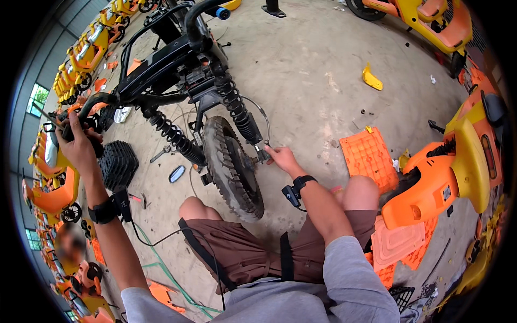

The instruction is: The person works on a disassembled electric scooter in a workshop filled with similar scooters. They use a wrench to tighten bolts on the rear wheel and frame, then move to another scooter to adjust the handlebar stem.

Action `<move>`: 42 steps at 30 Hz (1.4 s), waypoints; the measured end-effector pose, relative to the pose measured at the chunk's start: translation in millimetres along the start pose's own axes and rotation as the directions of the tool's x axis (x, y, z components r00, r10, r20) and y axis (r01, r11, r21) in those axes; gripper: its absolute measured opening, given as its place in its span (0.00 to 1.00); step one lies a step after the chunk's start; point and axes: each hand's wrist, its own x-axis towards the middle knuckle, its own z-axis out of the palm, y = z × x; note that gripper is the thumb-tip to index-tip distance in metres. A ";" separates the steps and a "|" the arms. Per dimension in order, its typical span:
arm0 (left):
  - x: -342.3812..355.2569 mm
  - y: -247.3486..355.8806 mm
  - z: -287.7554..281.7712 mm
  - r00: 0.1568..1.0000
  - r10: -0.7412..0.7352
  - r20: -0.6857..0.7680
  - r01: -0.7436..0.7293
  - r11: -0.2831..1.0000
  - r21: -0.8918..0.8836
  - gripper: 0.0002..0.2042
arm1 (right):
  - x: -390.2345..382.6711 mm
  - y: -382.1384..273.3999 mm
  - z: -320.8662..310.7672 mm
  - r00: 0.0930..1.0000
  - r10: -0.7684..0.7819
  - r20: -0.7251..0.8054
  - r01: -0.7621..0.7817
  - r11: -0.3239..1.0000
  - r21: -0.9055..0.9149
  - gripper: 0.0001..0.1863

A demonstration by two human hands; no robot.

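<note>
A black two-wheeler frame [161, 62] stands before me, its knobby front tire [221, 161] between two coil-spring fork legs [234, 102]. Up at the left, my left hand [75, 140] is closed around the handlebar end and lever, whose exact grip is partly hidden. At the lower end of the right fork leg, my right hand [280, 159] pinches a small metal fitting [263, 153] beside the wheel hub. A thin cable [265, 118] loops down near that fitting.
Yellow-orange scooters [86, 48] line the left wall; others [425, 199] stand close at my right. Orange panels [366, 153], a yellow piece [371, 78], a black crate-like part [116, 164], a small mirror [176, 173] and loose bits lie on the concrete floor [318, 64]. My knees flank the tire.
</note>
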 end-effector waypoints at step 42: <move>16.3 -38.0 -21.3 0.995 0.036 0.094 -0.052 0.983 0.175 0.15 | 1.7 11.5 -16.3 0.877 0.480 -0.028 -0.375 0.721 0.583 0.17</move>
